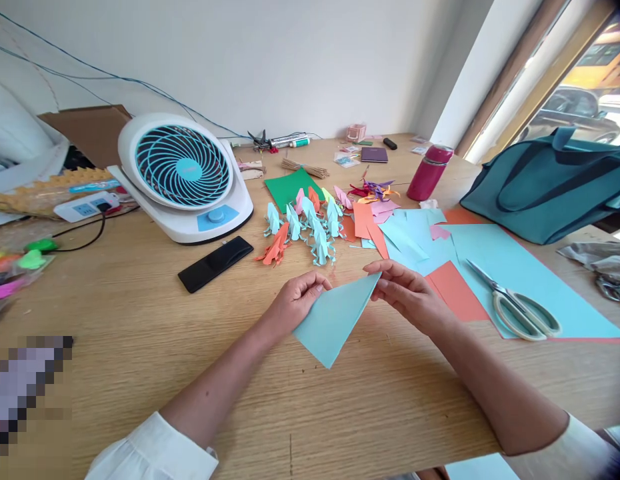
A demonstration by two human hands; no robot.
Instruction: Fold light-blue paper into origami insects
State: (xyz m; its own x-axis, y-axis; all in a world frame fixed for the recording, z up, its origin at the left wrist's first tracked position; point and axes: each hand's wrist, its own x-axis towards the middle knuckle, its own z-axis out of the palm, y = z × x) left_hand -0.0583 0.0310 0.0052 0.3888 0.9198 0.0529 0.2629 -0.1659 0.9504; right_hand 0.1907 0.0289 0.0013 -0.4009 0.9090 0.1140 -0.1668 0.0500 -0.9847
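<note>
Blue paper [335, 323] sits mid-frame, folded. I see left hand [296, 303] and right hand [407, 293] pinching its edges, probably keeping layers aligned.

Cannot read any text, label, brand, number or sign. On the light-blue hub [189, 169] of the electric fan [183, 190], can spot only a small reddish mark, perhaps a brand name, too blurred to spell out. On the white power strip [87, 207] to the left, can see blue areas without legible lettering. On the small packets [347, 160] at the back of the table [155, 320], can see coloured patches too tiny to decipher. On the purple booklet [374, 155] beside them, cannot make out a title. Over the pixelated object [20, 393] at lower left, can see only coarse mosaic blocks.
</note>
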